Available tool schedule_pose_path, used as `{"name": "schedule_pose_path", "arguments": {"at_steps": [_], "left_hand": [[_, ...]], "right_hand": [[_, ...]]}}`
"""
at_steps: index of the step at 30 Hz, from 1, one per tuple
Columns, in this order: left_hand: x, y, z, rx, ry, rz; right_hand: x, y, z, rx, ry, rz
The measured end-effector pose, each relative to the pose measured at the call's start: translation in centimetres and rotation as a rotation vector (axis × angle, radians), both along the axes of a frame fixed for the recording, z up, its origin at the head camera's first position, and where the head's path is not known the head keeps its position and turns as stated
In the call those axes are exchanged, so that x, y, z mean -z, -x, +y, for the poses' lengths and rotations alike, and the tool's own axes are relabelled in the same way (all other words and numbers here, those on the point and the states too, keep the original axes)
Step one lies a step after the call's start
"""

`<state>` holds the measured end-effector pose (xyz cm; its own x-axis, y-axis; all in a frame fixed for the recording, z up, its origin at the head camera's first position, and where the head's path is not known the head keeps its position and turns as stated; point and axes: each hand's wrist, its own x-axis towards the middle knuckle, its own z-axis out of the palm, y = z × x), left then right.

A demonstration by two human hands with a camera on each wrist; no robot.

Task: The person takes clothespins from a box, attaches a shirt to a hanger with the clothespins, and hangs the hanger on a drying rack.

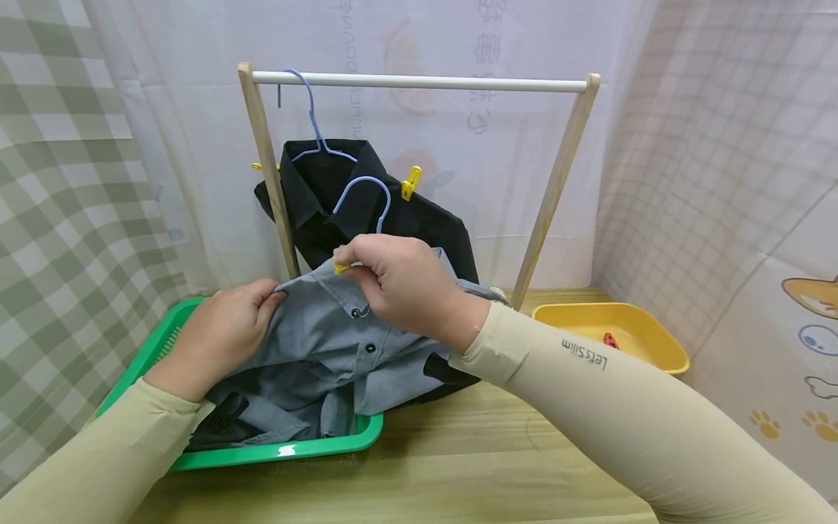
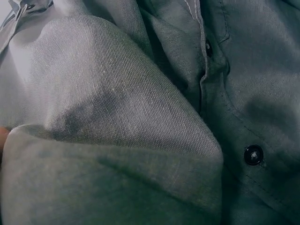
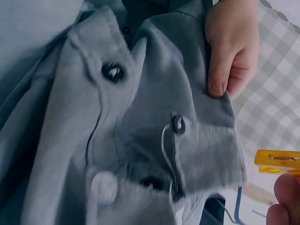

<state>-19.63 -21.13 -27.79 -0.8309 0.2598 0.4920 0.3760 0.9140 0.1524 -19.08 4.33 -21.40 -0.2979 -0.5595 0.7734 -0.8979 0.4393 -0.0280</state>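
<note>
A grey button-up shirt [image 1: 314, 320] with dark buttons droops over the green basket [image 1: 275, 456]. Out of its collar rises the hook of a blue hanger [image 1: 388, 195]. My left hand [image 1: 219, 331] pinches the shirt near its shoulder, thumb on the cloth in the right wrist view. Between the thumb and fingers of my right hand [image 1: 409, 287] is a yellow clothespin [image 3: 279, 160], held by the collar and apart from the cloth in the right wrist view. Grey cloth [image 2: 117, 93] fills the left wrist view, with the left hand almost wholly out of sight there.
Behind, a black shirt [image 1: 428, 218] hangs on another blue hanger [image 1: 314, 116] from the rack's white bar [image 1: 419, 81], with a yellow clothespin [image 1: 411, 183] at its shoulder. To the right, a yellow tray [image 1: 644, 335] holds a small red item [image 1: 610, 340].
</note>
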Motion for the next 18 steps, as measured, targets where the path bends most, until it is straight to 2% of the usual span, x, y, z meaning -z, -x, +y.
{"name": "schedule_pose_path", "arguments": {"at_steps": [8, 18], "left_hand": [[-0.3, -0.2, 0.0, 0.036, 0.006, -0.011], [0.0, -0.3, 0.1, 0.044, 0.009, 0.033]], "right_hand": [[0.2, 0.0, -1.9, -0.008, -0.038, -0.056], [0.7, 0.2, -3.4, 0.072, -0.138, -0.067]]}}
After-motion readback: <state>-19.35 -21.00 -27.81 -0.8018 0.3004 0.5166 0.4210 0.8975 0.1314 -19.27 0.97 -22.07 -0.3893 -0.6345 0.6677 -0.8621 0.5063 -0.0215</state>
